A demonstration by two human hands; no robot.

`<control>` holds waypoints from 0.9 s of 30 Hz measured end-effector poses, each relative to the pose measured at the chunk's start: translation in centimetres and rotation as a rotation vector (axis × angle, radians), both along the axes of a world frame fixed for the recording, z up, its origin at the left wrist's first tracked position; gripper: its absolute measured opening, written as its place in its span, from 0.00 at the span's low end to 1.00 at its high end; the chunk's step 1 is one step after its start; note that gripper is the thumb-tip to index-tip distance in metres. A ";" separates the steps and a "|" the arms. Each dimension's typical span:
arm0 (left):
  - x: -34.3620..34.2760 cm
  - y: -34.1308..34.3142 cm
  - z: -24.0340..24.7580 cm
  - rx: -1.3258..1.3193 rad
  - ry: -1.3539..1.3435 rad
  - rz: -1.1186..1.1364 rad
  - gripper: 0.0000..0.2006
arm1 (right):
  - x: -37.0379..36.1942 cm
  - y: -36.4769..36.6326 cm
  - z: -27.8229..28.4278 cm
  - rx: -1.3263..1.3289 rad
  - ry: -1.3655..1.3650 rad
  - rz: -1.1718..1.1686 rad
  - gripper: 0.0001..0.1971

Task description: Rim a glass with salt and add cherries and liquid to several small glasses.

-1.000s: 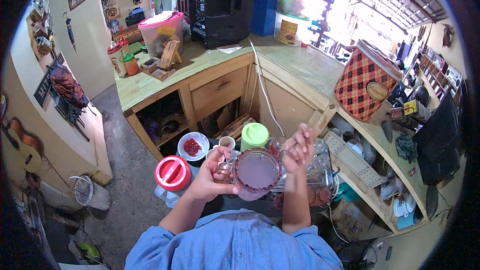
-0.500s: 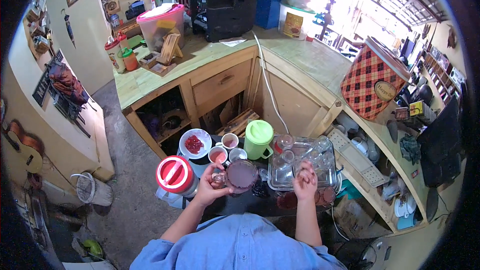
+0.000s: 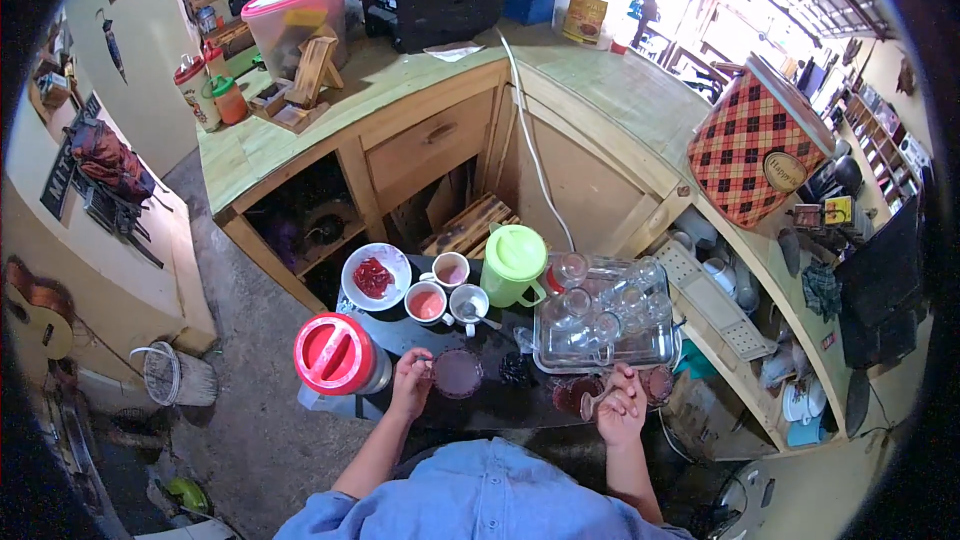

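Cramped workshop corner, dark low table [image 3: 400,335]. Left hand [image 3: 410,383] curls on the rim of a glass of pink drink [image 3: 457,373], at 3 o'clock from the red-lidded jug [image 3: 335,355]; fragile, likely slippery, grip its sides. Right hand [image 3: 620,408] pinches a spoon [image 3: 592,404].

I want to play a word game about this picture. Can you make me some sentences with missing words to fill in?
1. The big jug beside the left hand has a ____ lid.
2. The pitcher next to the tray of glasses is ____.
3. The left hand touches a glass filled with a ____ drink.
4. The large checked container stands on the wooden ____.

Missing words: red; green; pink; counter
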State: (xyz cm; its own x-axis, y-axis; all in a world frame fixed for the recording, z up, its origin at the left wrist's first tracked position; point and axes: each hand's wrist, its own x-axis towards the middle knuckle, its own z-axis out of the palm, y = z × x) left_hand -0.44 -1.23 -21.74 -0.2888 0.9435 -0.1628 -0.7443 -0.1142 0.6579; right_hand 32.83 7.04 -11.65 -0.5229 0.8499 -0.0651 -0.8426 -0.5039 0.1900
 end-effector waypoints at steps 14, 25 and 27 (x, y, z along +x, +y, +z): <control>0.5 2.1 -6.4 -0.252 0.142 0.007 0.05 | -1.6 -3.4 -1.4 0.051 -0.897 -0.151 0.23; 0.5 3.5 -7.0 -0.132 0.150 0.017 0.07 | -5.2 -5.4 -1.1 0.485 -1.471 -0.453 0.16; 0.2 3.1 -6.7 -0.186 0.270 -0.005 0.08 | -6.3 -5.6 -0.4 0.546 -1.554 -0.476 0.13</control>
State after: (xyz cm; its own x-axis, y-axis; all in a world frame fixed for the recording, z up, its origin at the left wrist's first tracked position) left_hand -0.28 1.83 -28.47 -0.3402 0.9064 -0.2505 -0.5406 0.0295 0.8408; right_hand 26.56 1.45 -12.05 0.0324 0.9944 0.1002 -0.1387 0.1037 -0.9849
